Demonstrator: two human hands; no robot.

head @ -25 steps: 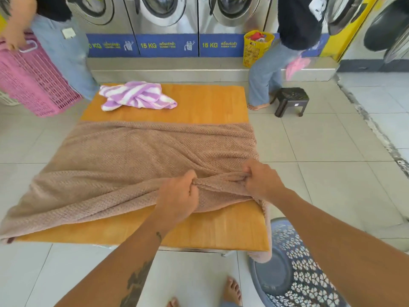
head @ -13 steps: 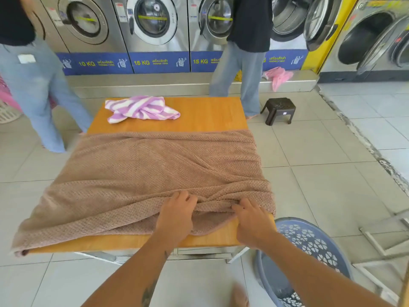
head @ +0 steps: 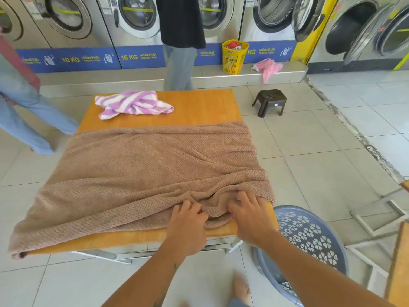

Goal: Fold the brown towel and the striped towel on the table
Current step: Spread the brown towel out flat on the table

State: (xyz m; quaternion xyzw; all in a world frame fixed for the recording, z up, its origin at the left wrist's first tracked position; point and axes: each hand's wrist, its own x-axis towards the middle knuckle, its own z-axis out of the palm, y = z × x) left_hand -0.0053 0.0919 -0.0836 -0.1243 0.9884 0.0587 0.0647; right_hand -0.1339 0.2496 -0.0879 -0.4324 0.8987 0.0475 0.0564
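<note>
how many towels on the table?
2. The brown towel is spread over the near part of the table, left hand and right hand bunching its near edge. The striped towel lies crumpled at the far left corner.

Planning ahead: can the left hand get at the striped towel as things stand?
Probably not: the striped towel lies at the table's far end, and the left hand holds the brown towel.

Left hand (head: 188, 224) and right hand (head: 250, 218) adjacent, fingers seemingly curled.
</note>
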